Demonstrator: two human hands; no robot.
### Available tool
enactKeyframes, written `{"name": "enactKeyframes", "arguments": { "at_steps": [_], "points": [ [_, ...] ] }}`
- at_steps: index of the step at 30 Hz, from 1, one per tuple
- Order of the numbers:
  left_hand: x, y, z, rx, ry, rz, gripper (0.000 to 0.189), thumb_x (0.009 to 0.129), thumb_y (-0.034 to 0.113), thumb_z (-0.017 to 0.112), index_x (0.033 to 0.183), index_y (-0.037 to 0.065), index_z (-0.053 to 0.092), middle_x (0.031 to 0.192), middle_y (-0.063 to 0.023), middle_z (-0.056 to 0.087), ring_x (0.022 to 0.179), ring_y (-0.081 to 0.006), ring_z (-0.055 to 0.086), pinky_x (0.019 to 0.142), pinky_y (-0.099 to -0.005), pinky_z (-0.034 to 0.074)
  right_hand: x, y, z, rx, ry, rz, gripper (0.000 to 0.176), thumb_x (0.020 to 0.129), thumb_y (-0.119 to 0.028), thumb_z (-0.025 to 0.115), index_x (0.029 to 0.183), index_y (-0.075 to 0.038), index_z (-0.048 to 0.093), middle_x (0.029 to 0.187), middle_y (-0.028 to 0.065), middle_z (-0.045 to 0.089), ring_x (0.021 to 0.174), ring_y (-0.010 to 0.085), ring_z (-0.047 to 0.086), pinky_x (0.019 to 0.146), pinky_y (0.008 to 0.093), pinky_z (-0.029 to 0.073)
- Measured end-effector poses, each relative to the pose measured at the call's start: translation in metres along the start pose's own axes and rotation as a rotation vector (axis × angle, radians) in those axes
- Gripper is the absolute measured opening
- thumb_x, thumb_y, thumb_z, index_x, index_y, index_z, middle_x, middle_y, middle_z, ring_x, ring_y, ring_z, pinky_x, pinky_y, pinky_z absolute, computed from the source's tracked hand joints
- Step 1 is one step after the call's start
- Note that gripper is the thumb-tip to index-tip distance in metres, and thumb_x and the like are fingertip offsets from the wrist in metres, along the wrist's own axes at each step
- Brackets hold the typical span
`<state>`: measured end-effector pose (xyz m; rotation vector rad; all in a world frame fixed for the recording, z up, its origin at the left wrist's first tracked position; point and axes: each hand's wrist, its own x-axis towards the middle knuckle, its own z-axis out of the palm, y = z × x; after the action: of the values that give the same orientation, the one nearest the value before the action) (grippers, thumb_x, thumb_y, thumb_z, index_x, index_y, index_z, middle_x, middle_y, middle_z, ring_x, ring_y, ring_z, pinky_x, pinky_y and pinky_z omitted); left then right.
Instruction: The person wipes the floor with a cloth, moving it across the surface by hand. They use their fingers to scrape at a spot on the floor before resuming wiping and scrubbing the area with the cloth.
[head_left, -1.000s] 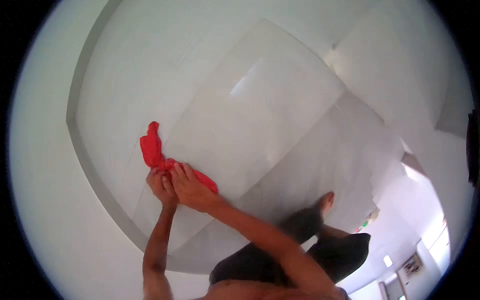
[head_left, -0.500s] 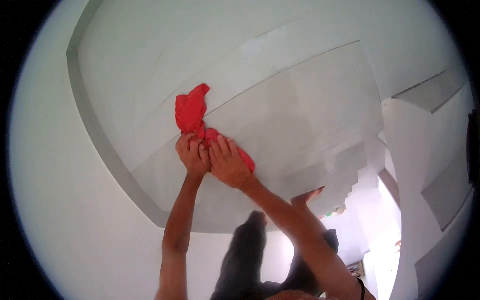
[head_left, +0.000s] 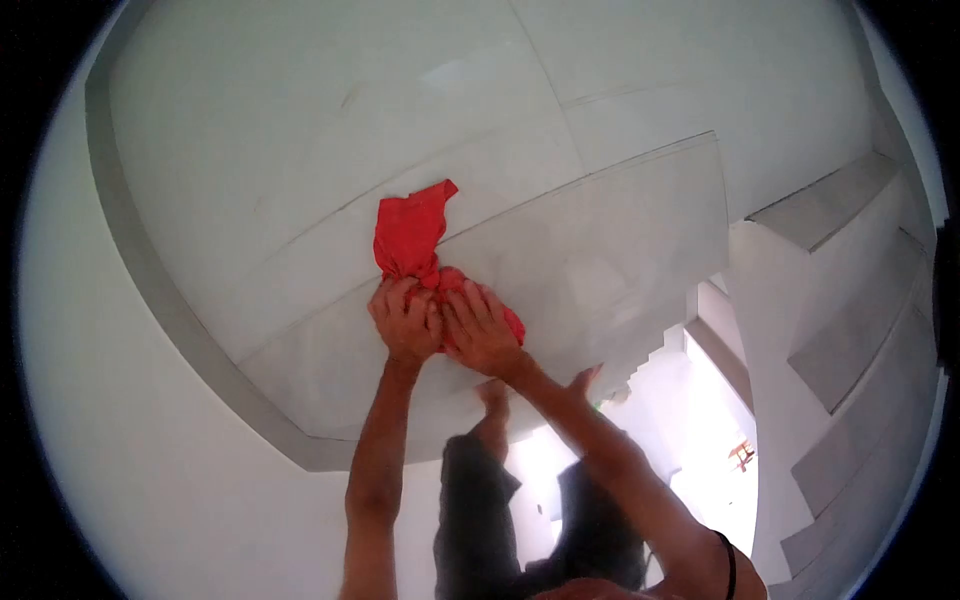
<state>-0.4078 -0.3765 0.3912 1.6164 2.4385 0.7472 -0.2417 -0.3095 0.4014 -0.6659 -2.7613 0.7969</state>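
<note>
A bunched red cloth (head_left: 410, 232) lies on the grey tiled landing, one loose end spread away from me. My left hand (head_left: 408, 322) is closed on its gathered middle, knuckles bent. Beside it, my right hand (head_left: 482, 330) lies flat over the cloth's nearer right part, fingers stretched out and pressing down. The two hands almost touch. Some fingertips are hard to separate from the folds.
Stair steps (head_left: 828, 205) run along the right side. A grey skirting (head_left: 170, 290) and white wall curve round the left. My bare feet (head_left: 492, 398) stand near the landing's stepped edge, with a bright lower area beyond.
The view has shifted, and the cloth and both hands appear slightly further right. My feet have changed position, the left foot now showing plainly. Both hands stay on the cloth.
</note>
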Motion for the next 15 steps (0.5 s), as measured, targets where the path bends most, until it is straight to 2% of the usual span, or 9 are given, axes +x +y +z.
{"name": "enactKeyframes", "arguments": {
  "at_steps": [3, 6, 10, 13, 15],
  "points": [
    [0.000, -0.004, 0.000, 0.002, 0.004, 0.020, 0.014, 0.090, 0.021, 0.065, 0.100, 0.013, 0.070, 0.125, -0.0076, 0.063, 0.120, -0.0386, 0.054, 0.101, -0.0539, 0.040, 0.008, -0.001, 0.011, -0.061, 0.031, -0.019, 0.059, 0.085, -0.037, 0.075, 0.128, 0.003, 0.066, 0.142, 0.0242, 0.056, 0.141, 0.0485, 0.043, 0.116, 0.0649, 0.036],
    [0.002, -0.005, 0.000, -0.020, -0.001, 0.049, 0.015, 0.094, 0.019, 0.062, 0.104, 0.009, 0.069, 0.125, -0.0137, 0.063, 0.121, -0.0402, 0.053, 0.103, -0.0522, 0.039, 0.003, 0.001, 0.017, -0.110, 0.026, -0.026, 0.059, 0.085, -0.038, 0.074, 0.128, 0.002, 0.067, 0.144, 0.0238, 0.055, 0.143, 0.0492, 0.042, 0.116, 0.0662, 0.034],
    [-0.003, -0.008, 0.004, -0.057, 0.041, 0.039, 0.014, 0.093, 0.017, 0.063, 0.104, 0.011, 0.069, 0.126, -0.0115, 0.063, 0.120, -0.0388, 0.053, 0.103, -0.0513, 0.039, 0.006, -0.001, 0.018, -0.101, 0.034, -0.032, 0.058, 0.085, -0.037, 0.074, 0.128, 0.003, 0.067, 0.144, 0.0262, 0.055, 0.141, 0.0509, 0.043, 0.115, 0.0676, 0.034],
    [-0.001, -0.007, 0.000, -0.055, 0.019, 0.038, 0.014, 0.093, 0.016, 0.063, 0.104, 0.011, 0.068, 0.125, -0.0109, 0.063, 0.120, -0.0382, 0.053, 0.103, -0.0517, 0.040, 0.009, 0.001, 0.009, -0.052, 0.028, -0.052, 0.048, 0.091, -0.029, 0.072, 0.124, 0.006, 0.067, 0.138, 0.0286, 0.060, 0.133, 0.0499, 0.052, 0.110, 0.0660, 0.041],
    [-0.004, -0.008, 0.003, -0.066, 0.033, 0.033, 0.014, 0.093, 0.016, 0.062, 0.104, 0.011, 0.068, 0.124, -0.0110, 0.063, 0.121, -0.0382, 0.053, 0.104, -0.0523, 0.040, 0.012, 0.011, 0.002, -0.064, 0.026, -0.156, 0.048, 0.091, -0.028, 0.072, 0.124, 0.007, 0.066, 0.136, 0.0289, 0.061, 0.131, 0.0500, 0.054, 0.110, 0.0649, 0.043]
  ]
}}
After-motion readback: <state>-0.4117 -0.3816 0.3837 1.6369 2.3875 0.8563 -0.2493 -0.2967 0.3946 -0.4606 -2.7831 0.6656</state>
